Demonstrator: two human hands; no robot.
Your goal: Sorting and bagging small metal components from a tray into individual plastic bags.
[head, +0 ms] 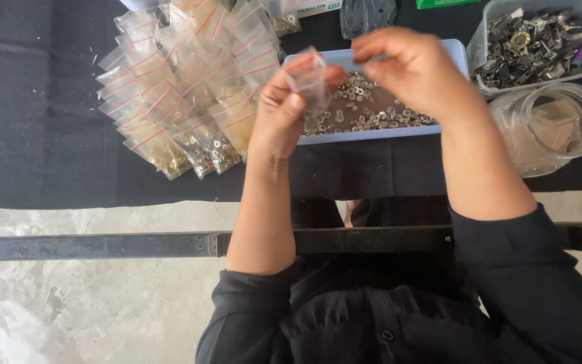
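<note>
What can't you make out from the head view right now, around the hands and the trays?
- Small clear zip bag, head view: contents unclear; film is see-through and blurred between left hand and right hand.
- Pale blue plastic tray of small metal rings: far part hidden by both hands.
- Clear plastic tub of grey metal parts: cut off by the top and right edges.
- Clear glass jar: contents indistinct.

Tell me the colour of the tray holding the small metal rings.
Light blue tray, head view.

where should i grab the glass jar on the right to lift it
Grip the glass jar around its round side wall, coming from the near side. It lies tilted with its open mouth toward the right, and the metal-parts tub crowds its far side.
</note>
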